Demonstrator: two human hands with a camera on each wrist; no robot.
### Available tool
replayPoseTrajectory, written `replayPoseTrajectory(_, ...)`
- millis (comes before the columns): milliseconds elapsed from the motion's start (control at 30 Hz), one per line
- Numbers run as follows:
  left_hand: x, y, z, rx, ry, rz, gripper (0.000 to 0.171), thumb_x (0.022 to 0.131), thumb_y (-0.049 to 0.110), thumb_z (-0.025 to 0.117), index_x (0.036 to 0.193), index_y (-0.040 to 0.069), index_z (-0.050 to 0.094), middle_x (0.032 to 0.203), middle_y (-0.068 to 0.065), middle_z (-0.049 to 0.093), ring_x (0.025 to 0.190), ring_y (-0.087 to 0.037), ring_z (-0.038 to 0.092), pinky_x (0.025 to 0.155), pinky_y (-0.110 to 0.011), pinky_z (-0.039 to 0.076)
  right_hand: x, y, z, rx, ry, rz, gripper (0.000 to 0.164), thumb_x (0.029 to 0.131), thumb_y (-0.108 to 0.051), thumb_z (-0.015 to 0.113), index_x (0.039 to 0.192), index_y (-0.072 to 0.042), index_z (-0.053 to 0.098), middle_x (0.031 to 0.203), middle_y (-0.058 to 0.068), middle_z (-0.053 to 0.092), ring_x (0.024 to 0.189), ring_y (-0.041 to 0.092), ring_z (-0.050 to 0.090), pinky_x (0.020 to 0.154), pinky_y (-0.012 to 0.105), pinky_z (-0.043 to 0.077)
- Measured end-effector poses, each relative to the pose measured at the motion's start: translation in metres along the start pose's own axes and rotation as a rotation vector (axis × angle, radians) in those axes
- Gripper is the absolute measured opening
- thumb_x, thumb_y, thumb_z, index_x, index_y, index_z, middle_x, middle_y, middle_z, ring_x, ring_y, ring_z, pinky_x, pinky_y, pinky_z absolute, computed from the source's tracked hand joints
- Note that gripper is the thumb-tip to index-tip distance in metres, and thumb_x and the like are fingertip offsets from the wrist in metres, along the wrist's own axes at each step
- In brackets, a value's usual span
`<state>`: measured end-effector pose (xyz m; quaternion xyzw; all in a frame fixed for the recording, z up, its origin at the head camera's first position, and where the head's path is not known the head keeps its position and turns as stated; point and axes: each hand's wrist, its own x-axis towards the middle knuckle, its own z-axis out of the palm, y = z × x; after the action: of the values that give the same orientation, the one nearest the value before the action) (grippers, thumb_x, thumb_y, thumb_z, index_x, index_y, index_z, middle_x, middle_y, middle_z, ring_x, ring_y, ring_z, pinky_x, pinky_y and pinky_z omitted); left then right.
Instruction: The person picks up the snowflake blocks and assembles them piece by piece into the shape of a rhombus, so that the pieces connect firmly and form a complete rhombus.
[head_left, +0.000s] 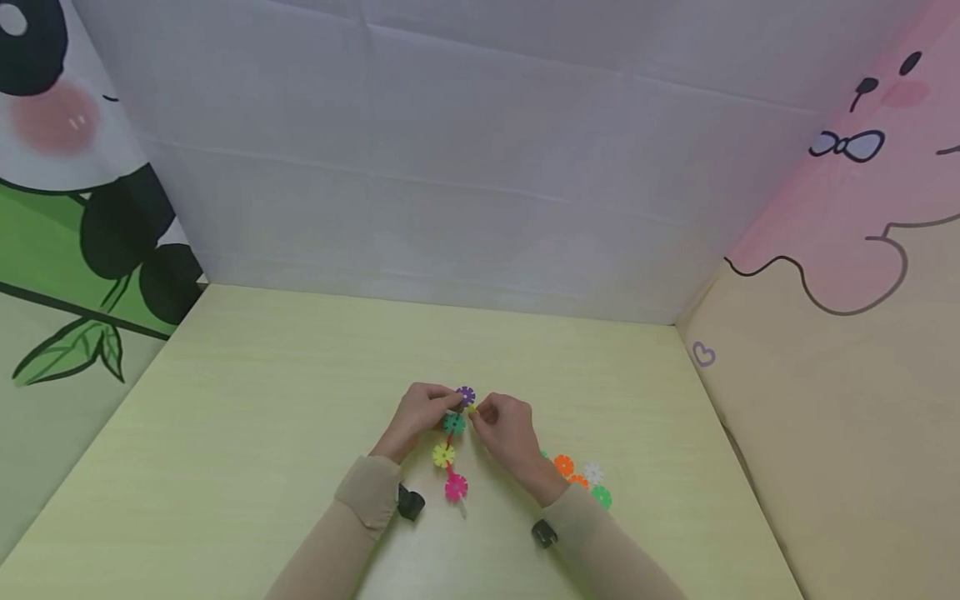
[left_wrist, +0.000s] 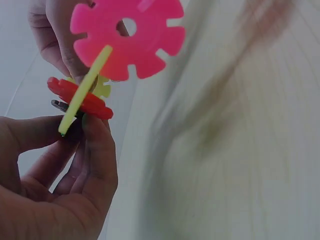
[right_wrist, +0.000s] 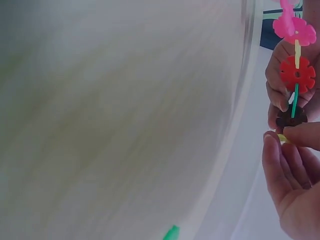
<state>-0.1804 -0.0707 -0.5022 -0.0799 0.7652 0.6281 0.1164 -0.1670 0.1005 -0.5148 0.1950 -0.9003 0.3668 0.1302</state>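
Observation:
Notched plastic discs are joined edge to edge in a chain that hangs over the table. From the top it shows a purple disc (head_left: 467, 395), a green disc (head_left: 454, 424), a yellow disc (head_left: 443, 455) and a pink disc (head_left: 456, 487), with edge-on discs between them. My left hand (head_left: 420, 412) pinches the chain's upper end at the purple disc, which looks dark in the right wrist view. Close beside it, my right hand (head_left: 508, 425) pinches a small yellow disc (right_wrist: 283, 138) between thumb and fingers, right at the purple disc's edge.
Loose discs lie on the table by my right wrist: an orange disc (head_left: 564, 465), a white disc (head_left: 593, 473), a green disc (head_left: 602, 497) and others partly hidden. A pale wall (head_left: 450, 183) stands behind the table (head_left: 247, 433), with painted panels left and right.

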Motion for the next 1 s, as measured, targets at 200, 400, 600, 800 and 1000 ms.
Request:
replayPoseTrajectory(200,0.0049,-0.0057,-0.0008,-0.077,-0.049,-0.004,0.02,0.089,0.018,0.068,0.096,0.001,0.075,0.087,-0.007,0.07,0.066,-0.012,0.057,0.059,-0.025,0.049,-0.0008,-0.0003,0.0016,-0.033,0.005,-0.013,0.008,0.079,-0.007,0.075,0.075,-0.009,0.068,0.069,-0.002,0.065,0.06,0.004,0.058,0.056,0.015,0.047)
replayPoseTrajectory(400,0.0044,-0.0051,-0.0013,-0.083,-0.063,0.01,0.02,0.089,0.017,0.067,0.096,0.0,0.075,0.088,-0.009,0.07,0.068,-0.013,0.057,0.06,-0.026,0.049,-0.0004,-0.0021,0.0027,-0.043,0.009,-0.007,0.007,0.078,-0.007,0.075,0.075,-0.008,0.069,0.069,-0.002,0.065,0.06,0.004,0.058,0.056,0.015,0.047)
replayPoseTrajectory(600,0.0055,-0.0057,-0.0023,-0.09,-0.078,0.013,0.018,0.09,0.016,0.065,0.093,0.001,0.075,0.087,-0.008,0.069,0.068,-0.014,0.057,0.062,-0.026,0.05,-0.0004,-0.0041,0.0031,-0.047,0.012,-0.002,0.007,0.079,-0.006,0.074,0.075,-0.007,0.069,0.068,-0.002,0.065,0.06,0.004,0.058,0.056,0.015,0.047)
replayPoseTrajectory(800,0.007,-0.006,-0.0037,-0.079,-0.082,0.014,0.018,0.09,0.017,0.065,0.092,0.002,0.076,0.084,-0.007,0.069,0.067,-0.014,0.054,0.06,-0.026,0.047,-0.0004,-0.0036,0.0037,-0.061,0.013,-0.031,0.005,0.078,-0.005,0.074,0.077,-0.006,0.07,0.069,-0.001,0.065,0.061,0.004,0.058,0.056,0.013,0.046)
replayPoseTrajectory(1000,0.0074,-0.0056,-0.0047,-0.072,-0.091,0.002,0.018,0.089,0.017,0.066,0.091,0.002,0.076,0.083,-0.006,0.068,0.067,-0.014,0.054,0.06,-0.026,0.046,-0.0004,-0.0029,0.0027,-0.055,0.029,-0.056,0.004,0.077,-0.004,0.075,0.078,-0.005,0.071,0.071,0.001,0.067,0.062,0.006,0.06,0.057,0.014,0.047)
